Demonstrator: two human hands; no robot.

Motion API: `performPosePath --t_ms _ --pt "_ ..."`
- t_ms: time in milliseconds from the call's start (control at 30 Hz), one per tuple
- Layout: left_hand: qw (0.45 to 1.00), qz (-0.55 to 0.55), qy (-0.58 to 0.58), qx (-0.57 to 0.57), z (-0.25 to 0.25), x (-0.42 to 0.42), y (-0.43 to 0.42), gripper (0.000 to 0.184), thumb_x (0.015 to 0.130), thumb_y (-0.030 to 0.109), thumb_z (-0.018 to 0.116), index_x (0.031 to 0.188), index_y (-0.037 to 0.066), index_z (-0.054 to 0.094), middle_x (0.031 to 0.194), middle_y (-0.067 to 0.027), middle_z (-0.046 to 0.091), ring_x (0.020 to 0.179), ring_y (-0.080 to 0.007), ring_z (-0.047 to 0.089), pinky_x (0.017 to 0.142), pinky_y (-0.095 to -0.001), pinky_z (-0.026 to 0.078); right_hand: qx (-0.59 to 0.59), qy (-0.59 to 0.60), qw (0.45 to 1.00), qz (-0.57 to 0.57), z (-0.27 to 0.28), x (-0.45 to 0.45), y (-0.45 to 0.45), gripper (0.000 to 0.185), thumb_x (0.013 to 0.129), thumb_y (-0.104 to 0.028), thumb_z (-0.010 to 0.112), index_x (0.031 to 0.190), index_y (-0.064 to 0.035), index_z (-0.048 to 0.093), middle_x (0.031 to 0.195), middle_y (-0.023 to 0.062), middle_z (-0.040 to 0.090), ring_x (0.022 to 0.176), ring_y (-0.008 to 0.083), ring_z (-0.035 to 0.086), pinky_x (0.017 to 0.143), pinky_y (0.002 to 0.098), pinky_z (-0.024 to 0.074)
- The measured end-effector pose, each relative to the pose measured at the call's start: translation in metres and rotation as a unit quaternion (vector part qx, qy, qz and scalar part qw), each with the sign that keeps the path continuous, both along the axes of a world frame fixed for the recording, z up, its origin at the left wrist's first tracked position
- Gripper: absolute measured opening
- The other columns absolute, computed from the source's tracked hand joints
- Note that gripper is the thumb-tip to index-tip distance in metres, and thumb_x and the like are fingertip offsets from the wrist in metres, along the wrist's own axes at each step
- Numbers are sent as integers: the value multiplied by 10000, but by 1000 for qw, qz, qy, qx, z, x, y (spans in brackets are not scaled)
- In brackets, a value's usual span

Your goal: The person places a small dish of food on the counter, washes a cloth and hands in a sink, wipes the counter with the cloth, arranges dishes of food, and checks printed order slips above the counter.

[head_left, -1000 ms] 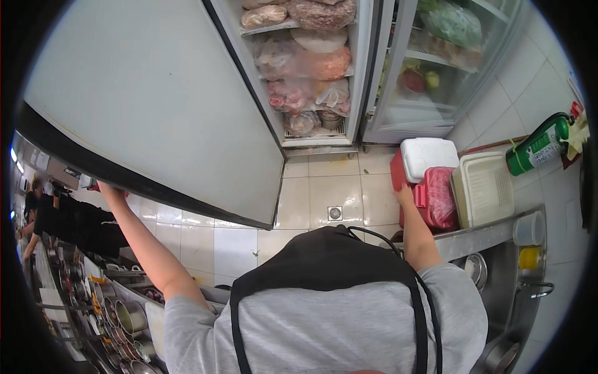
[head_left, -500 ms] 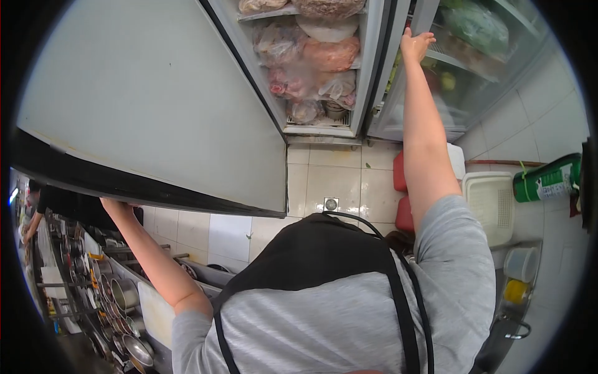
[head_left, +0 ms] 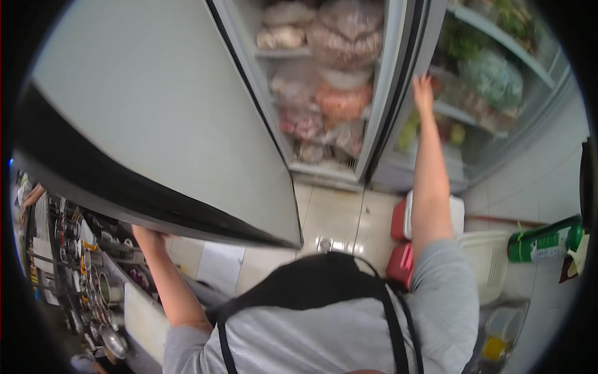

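My left hand (head_left: 151, 237) holds the outer edge of the large grey refrigerator door (head_left: 168, 118), which stands open on the left. Its fingers are partly hidden behind that edge. With my right arm stretched forward, my right hand (head_left: 423, 88) is at the frame of the glass-fronted fridge door (head_left: 473, 124) on the right. Its fingers look extended, slightly blurred, and I see nothing in them. Between my arms is the open fridge compartment, where bagged food sits on shelves, including an orange-pink bag (head_left: 342, 100) and a pale bag (head_left: 286, 37).
Red and white boxes (head_left: 402, 265) and a cream plastic basket (head_left: 483, 262) are low on the right, near a green container (head_left: 545, 240). A floor drain (head_left: 325, 244) lies ahead of me. Pots (head_left: 111, 288) and a white board (head_left: 143, 318) stand at left, with another person's hand (head_left: 34, 194) beyond.
My view has tilted up, showing more of the shelves. My left hand and the grey door's outer edge have swung inward to the right. My right hand stays by the glass door frame.
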State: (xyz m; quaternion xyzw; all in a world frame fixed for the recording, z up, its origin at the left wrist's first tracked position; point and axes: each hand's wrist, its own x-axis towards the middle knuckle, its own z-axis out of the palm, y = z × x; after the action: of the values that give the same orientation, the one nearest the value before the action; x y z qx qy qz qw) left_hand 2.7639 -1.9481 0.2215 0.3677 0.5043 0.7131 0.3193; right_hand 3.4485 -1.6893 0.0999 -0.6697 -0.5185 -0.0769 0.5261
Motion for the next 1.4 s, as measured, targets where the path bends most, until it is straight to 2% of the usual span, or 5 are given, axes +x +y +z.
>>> performPosePath --t_ms 233,400,867,1000,1400 --pt "931 -323 134 104 -3 113 19 259 866 269 505 843 13 541 634 -65 519 334 -151 477 298 -236 367 -437 -257 842 183 -316 -68 -113 353 724 -160 554 1062 -58 555 1044 146 568 931 291 547 815 375 439" --pt "827 -412 342 169 39 215 54 281 782 264 616 820 -1 529 722 -45 503 470 -107 429 445 -246 373 -723 312 593 167 -354 -156 -231 412 825 -298 527 1193 -122 466 1150 108 508 889 254 569 725 421 466" --pt "890 -286 197 -296 -99 -60 118 324 791 304 600 1020 76 586 891 -41 596 626 -104 521 495 -238 440 -135 714 650 223 -239 -341 -50 541 865 -433 431 1331 -222 254 1390 -7 247 1222 193 325 927 460 286" --pt "913 -163 123 -354 -155 -198 79 295 809 292 571 968 45 588 822 -38 604 532 -87 477 445 -219 404 -6 766 627 140 -227 -326 41 111 747 -99 387 753 -174 468 697 -19 465 739 147 482 741 445 385" --pt "939 -86 88 -323 -149 -328 178 264 831 293 530 886 43 594 758 -2 591 500 -69 435 454 -213 382 -632 133 728 232 -300 -386 14 390 805 -328 520 1138 -125 524 1151 123 496 1022 264 507 898 382 363"
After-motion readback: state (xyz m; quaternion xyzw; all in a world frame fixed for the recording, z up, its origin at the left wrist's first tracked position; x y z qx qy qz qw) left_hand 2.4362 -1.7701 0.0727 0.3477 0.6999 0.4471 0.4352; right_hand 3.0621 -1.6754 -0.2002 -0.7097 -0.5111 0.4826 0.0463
